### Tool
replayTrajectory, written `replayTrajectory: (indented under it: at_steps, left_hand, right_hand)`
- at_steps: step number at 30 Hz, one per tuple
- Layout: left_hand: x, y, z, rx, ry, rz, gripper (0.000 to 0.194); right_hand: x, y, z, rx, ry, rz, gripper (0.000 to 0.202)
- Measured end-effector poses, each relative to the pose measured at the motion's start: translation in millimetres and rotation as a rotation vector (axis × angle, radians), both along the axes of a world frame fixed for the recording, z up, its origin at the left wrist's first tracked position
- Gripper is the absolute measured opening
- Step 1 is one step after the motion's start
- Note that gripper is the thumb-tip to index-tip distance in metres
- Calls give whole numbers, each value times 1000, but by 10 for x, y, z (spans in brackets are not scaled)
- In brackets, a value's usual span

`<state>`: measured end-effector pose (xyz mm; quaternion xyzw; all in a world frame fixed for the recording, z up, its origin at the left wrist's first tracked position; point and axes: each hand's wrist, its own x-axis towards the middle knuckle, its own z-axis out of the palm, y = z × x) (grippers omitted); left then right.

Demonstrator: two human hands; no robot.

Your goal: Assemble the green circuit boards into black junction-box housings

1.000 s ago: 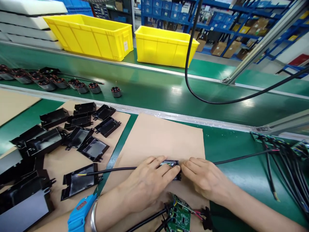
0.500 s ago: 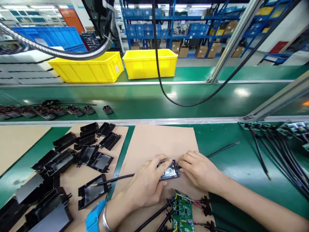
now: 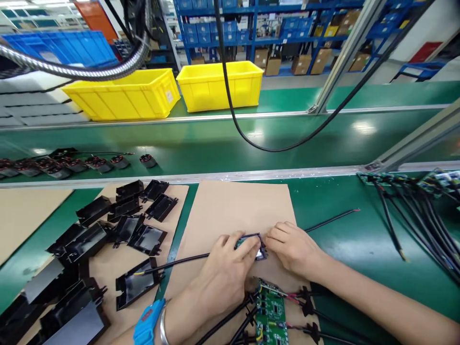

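Observation:
A small black plastic case (image 3: 263,255) with a circuit board in it lies on the cardboard sheet. My left hand (image 3: 228,270) grips it from the left, its fingers across the top, covering most of the board. At the case's right end, the fingers of my right hand (image 3: 292,247) are pinched together on a black cable (image 3: 330,221), which comes out behind the hand; the exact hold is hidden. Another black cable (image 3: 179,262) runs left from under my left hand, over an empty black case (image 3: 138,282). Just below the hands lie green circuit boards (image 3: 271,311) with cables attached.
Several black cases (image 3: 88,242) are piled on cardboard at left. Wired boards with black cables (image 3: 413,215) lie at right. Motor-like parts (image 3: 97,164) line the rear bench, with yellow bins (image 3: 219,88) behind. A black cable (image 3: 233,112) hangs in a loop over the bench.
My left hand's fingers have moved further right over the board, covering more of it. My right hand stays at the case's right end. The view has shifted slightly.

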<state>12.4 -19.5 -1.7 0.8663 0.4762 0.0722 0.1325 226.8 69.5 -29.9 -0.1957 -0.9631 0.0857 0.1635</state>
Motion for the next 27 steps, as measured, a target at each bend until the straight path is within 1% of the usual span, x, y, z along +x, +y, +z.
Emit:
replayTrajectory:
  at_steps: [2,3,5,6,7,9,10,11,13,14,15,16,19,21,22,23,24,25,26,27]
  left_hand:
    - [-89,2,78,0,-62,5,64]
    - [-157,-12,121,12,-85,28,65]
    - [-321,-75,196,62,-83,121,65]
    - [-405,-123,220,89,-53,179,61]
    - [-482,-178,234,106,-2,235,53]
    - [-593,-285,239,96,144,312,29]
    - [-627,-322,240,80,219,331,20]
    - [-648,-335,248,66,281,343,17]
    - [-678,-258,301,71,354,355,22]
    - [-696,-154,350,90,374,366,23]
    - [-719,-2,414,117,388,381,22]
    - [-745,195,487,148,403,400,21]
    - [-809,966,688,222,417,433,18]
    - [-821,1465,746,244,406,466,17]
    - [-826,1653,745,240,401,481,18]
    - [-840,1780,728,228,396,495,24]
    - [-870,1838,703,207,390,502,31]
    - [-919,1825,675,179,385,502,36]
    - [-989,1745,653,148,379,495,38]
    - [-1074,1607,642,114,372,485,37]
  right_hand:
    - [55,36,65,-77,-2,-24,22]
    - [103,56,108,-110,-15,-37,21]
    - [235,93,187,-151,-44,-67,31]
    - [312,108,212,-160,-51,-84,35]
    - [389,118,224,-164,-51,-101,34]
    - [518,133,206,-163,-38,-132,23]
    - [561,145,186,-155,-26,-143,17]
    - [586,167,167,-140,-12,-151,16]
    - [582,270,163,-79,25,-170,20]
    - [557,363,190,-38,43,-188,20]
    - [519,489,238,3,58,-212,21]
    - [472,645,304,42,70,-245,21]
    - [315,1242,548,107,74,-350,26]
    - [226,1640,667,117,46,-418,26]
    - [192,1800,694,114,26,-453,26]
    - [164,1915,698,106,4,-485,27]
    - [142,1976,682,93,-16,-510,29]
    - [126,1976,648,75,-33,-524,32]
    - [117,1911,605,53,-47,-522,35]
    - [116,1783,558,25,-58,-500,35]
